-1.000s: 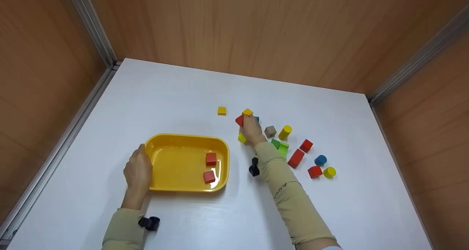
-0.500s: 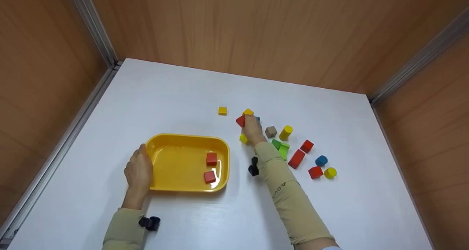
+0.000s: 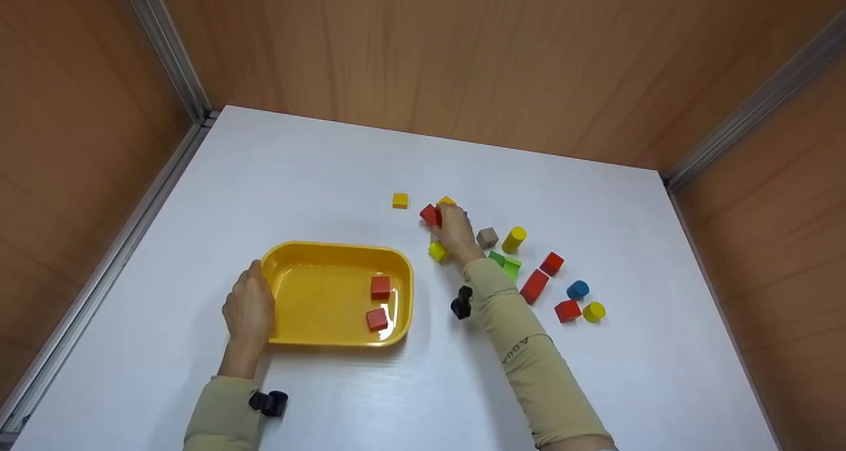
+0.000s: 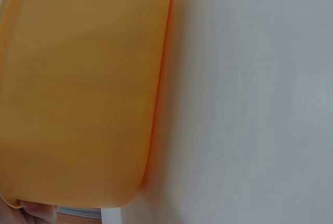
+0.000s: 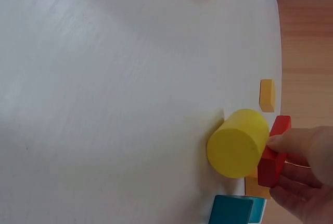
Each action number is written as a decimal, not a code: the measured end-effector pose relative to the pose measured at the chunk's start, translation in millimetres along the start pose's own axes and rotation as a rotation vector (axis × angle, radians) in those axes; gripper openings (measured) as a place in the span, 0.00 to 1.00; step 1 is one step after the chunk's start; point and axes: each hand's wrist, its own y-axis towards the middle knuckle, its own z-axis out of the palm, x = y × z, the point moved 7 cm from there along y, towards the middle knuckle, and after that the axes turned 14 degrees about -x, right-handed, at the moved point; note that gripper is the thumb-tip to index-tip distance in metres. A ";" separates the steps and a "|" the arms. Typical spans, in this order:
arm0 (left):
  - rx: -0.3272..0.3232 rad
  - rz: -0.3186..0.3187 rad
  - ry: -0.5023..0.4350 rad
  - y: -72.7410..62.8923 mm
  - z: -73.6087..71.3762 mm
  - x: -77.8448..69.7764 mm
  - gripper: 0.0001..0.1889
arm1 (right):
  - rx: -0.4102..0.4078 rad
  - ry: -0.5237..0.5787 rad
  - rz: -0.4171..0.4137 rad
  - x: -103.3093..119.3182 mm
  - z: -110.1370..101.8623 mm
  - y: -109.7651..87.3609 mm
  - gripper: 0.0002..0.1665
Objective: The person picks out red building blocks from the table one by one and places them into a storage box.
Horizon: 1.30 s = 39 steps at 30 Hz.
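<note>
My left hand [image 3: 250, 305] grips the left rim of a yellow tray [image 3: 310, 340]; in the left wrist view its fingers [image 4: 41, 211] curl at the tray's edge. Two red blocks [image 3: 380, 287] lie inside the tray, towards its right end. Beyond the tray's right side, my right hand [image 3: 456, 229] pinches a red block [image 5: 271, 168] between thumb and fingers. A yellow cylinder [image 5: 235, 150] stands right beside that block. Partly covered by the right hand are a yellow block [image 3: 447, 200] and teal blocks [image 5: 229, 210].
Several loose blocks spread rightward over the white table [image 3: 317, 166]: a grey cube [image 3: 487, 237], a tall yellow cylinder [image 3: 514, 240], green pieces [image 3: 510, 268], red blocks [image 3: 534, 286] and a blue cylinder [image 3: 577, 289]. One yellow block [image 3: 400, 200] lies further back. Wooden walls [image 3: 423, 54] enclose the table.
The red block in my right hand has shifted slightly left and turned a little. More of the yellow cylinder shows below that hand. My left hand and the tray stay put.
</note>
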 end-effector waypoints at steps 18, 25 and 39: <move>-0.005 -0.008 0.020 1.8 -1.0 -0.2 0.16 | -0.029 0.066 -0.186 31.9 -26.0 -30.0 0.24; -0.026 0.012 -0.002 1.5 -3.2 -0.2 0.16 | -0.108 0.109 -0.363 56.2 -37.5 -51.1 0.22; -0.044 0.030 -0.012 -0.6 -15.0 -4.2 0.16 | -0.032 0.206 -0.475 97.5 -46.6 -92.4 0.23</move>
